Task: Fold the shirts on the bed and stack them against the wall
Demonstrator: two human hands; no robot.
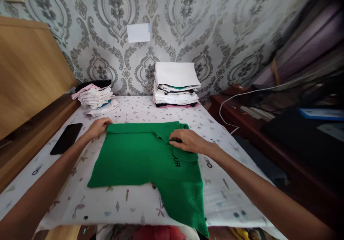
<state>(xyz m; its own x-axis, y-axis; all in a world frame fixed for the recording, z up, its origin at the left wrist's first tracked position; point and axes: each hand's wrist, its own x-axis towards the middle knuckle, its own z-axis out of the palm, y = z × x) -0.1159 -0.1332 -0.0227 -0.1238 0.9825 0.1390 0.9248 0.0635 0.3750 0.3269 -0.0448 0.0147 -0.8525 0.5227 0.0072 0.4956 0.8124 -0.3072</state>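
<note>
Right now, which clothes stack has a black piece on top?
The left stack, beyond the left hand: black cloth tops it. The right stack, beyond the green shirt, has white on top.

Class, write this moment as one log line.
left hand: at green shirt, far left corner | right hand: on shirt, near lettering | phone: left of shirt | white-topped stack: near wall

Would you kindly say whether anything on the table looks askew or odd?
The left clothes pile looks uneven, layers jutting out, unlike the neater right pile; the green shirt's sleeve overhangs the table's near edge.
</note>
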